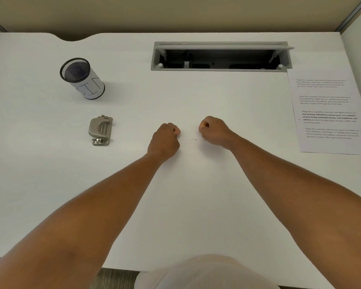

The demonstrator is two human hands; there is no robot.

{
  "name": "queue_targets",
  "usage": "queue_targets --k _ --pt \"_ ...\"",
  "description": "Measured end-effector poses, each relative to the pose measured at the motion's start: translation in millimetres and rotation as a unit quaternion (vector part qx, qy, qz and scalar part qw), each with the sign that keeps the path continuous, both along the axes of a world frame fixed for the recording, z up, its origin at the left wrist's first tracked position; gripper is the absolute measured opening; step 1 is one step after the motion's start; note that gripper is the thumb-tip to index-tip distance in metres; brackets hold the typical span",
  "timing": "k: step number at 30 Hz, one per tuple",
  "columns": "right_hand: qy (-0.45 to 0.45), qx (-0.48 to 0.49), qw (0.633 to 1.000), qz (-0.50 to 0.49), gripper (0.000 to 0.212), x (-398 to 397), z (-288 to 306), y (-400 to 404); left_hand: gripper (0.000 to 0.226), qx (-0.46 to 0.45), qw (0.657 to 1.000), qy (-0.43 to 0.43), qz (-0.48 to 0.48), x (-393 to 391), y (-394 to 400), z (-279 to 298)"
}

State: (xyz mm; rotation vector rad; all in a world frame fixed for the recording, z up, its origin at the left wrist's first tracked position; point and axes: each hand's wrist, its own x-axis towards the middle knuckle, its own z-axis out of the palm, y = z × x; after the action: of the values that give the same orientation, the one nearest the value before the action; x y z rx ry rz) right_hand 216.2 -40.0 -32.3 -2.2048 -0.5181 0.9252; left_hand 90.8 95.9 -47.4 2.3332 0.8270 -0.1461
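Observation:
My left hand (165, 139) and my right hand (214, 130) rest side by side as fists on the white desk (196, 195), near its middle, a small gap between them. Both have their fingers curled under and I see nothing held in either. A grey metal hole punch (100, 130) lies to the left of my left hand, apart from it. A printed sheet of paper (329, 113) lies flat at the right edge, well away from my right hand. A black mesh cup (81, 79) wrapped in white paper with handwritten letters stands at the back left.
An open grey cable tray (221, 57) is sunk into the desk at the back. Beige partition walls (175, 13) close off the far side. A tiny dark speck (195, 139) lies between my hands. The desk's front edge runs just above my lap.

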Motion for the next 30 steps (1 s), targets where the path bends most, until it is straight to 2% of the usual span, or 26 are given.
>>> queue_targets --k 2,6,9,13,22,30 --pt "-0.025 0.011 0.999 0.018 0.017 -1 -3 -2 0.031 -0.009 1.0 0.001 0.01 0 2 0" --pt "-0.098 0.021 0.987 0.123 0.008 -4 -7 -7 0.03 -0.014 1.0 0.001 0.013 0 3 1" --pt "-0.11 0.031 0.982 0.15 0.008 -3 -6 -11 0.031 -0.017 1.0 0.0 0.014 -1 3 2" --pt "-0.108 0.051 0.982 0.148 0.009 -7 -6 -14 0.031 -0.023 1.0 -0.001 0.021 0 3 1" --pt "-0.089 0.096 0.99 0.055 0.013 -9 -14 -19 0.031 -0.025 0.999 -0.004 0.025 0 5 -2" --pt "-0.148 0.066 0.981 0.103 0.014 -11 -16 -18 0.032 -0.048 0.998 -0.016 0.04 -2 6 -2"
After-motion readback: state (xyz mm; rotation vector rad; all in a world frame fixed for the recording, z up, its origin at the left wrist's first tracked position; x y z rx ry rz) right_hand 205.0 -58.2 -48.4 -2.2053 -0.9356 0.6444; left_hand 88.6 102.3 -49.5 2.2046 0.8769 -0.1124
